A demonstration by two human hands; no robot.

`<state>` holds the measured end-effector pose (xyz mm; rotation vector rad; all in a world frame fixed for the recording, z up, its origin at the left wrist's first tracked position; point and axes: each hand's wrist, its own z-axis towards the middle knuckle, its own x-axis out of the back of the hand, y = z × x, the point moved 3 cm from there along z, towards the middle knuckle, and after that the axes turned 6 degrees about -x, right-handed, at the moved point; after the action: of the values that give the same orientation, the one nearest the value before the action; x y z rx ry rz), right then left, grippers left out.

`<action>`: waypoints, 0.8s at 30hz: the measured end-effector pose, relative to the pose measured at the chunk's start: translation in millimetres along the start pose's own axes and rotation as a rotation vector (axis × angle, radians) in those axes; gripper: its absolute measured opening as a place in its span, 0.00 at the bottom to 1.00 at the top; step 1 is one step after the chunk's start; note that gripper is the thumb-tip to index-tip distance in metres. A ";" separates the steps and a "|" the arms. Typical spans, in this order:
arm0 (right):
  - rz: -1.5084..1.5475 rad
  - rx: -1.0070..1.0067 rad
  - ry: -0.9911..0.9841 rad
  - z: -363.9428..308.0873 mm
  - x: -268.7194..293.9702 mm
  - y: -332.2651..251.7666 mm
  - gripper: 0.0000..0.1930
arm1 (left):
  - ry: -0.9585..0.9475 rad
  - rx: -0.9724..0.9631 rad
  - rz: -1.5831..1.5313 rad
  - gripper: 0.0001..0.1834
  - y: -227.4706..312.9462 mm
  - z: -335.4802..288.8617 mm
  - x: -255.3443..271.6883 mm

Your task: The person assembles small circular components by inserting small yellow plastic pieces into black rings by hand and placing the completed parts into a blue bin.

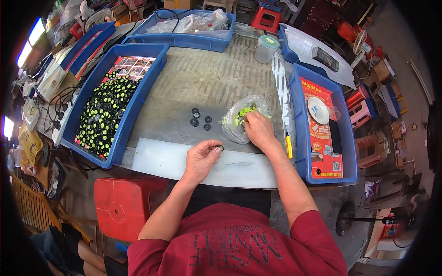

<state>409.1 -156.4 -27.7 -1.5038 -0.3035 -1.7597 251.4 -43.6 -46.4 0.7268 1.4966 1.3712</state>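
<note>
At the far left of the bench [207,78], a long blue tray [120,138] held a dense heap of small black wheels with yellow-green centres [102,117], with a printed sheet showing at its far end. In front of the bench, lower left, stood a red plastic stool [124,204]. A pale plastic board [175,161] lay along the near edge of the bench, and the left hand [200,158] rested on it, thumb and forefinger pinched on a small black ring [219,148] held just above the board. Beyond that hand, four loose black wheels [200,119] sat in a small cluster on the bare bench top. To their right lay a clear plastic bag [239,122] of yellow-green parts [244,112]; the right hand [258,129] was pushed into its mouth, fingers curled down among the parts, though what they gripped could not be told. Just right of that wrist a yellow-handled knife [288,145] lay touching the bench, beside a second blue tray [299,138] that carried a red printed sheet and a white dish [318,110]. At the back stood a third blue tray [184,39] with crumpled bags and a clear lidded jar [266,48].
</note>
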 end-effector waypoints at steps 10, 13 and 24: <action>0.166 0.005 0.021 -2.1 3.7 5.4 0.05 | -0.001 0.010 -0.009 0.08 -0.3 0.3 0.3; 0.293 -0.046 0.018 -3.8 11.8 4.0 0.05 | 0.004 0.008 -0.009 0.08 0.3 0.2 0.2; 1.301 -0.357 -0.308 -49.5 17.3 -43.4 0.04 | 0.037 0.041 0.030 0.10 0.0 -1.8 -1.5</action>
<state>343.5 -165.8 -12.2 -1.5993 0.7446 -0.5414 250.4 -45.7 -46.2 0.7558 1.5530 1.3865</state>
